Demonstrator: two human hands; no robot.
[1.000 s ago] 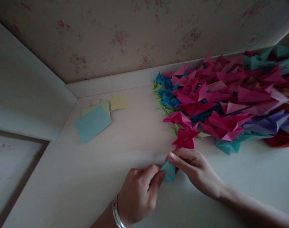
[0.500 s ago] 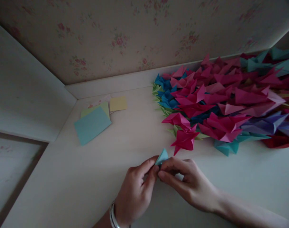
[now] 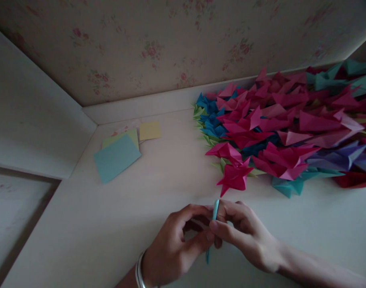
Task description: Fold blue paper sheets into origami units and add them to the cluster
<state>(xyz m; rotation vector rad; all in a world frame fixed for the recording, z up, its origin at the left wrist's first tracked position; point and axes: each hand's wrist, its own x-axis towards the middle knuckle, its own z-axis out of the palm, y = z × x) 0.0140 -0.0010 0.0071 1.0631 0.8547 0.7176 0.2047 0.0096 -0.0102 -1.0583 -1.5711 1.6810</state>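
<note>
Holding the folded teal paper [image 3: 216, 209] edge-on, your left hand [image 3: 175, 246] and right hand [image 3: 251, 240] meet with fingertips pinched on its middle. It sits above the near part of the bench [image 3: 171, 172], whose front edge is out of view; whether its lower tip touches the surface you cannot tell. Expect next to no weight: it looks like thin layered paper, springy across the flat, stiffer along the creases, easily dented or torn at the points. Take it by the thick creased edges between thumb and forefinger, pressing lightly, since dry paper should grip well. A smooth, shiny bangle [image 3: 138, 272] rings your left wrist.

Just beyond your fingers lies a magenta folded piece [image 3: 234, 178], sharp-pointed and matte. Behind it, the heap of folded papers [image 3: 279, 120] spreads toward the bench's back edge and off to the right, all crisp facets and spikes that would crush under a leaning palm. Toward the back left corner, the flat blue sheet [image 3: 117, 158] overlaps a green sheet [image 3: 134, 136], with a small yellow sheet [image 3: 150, 131] beside them. Floral wallpaper [image 3: 159, 72] covers the wall behind.
</note>
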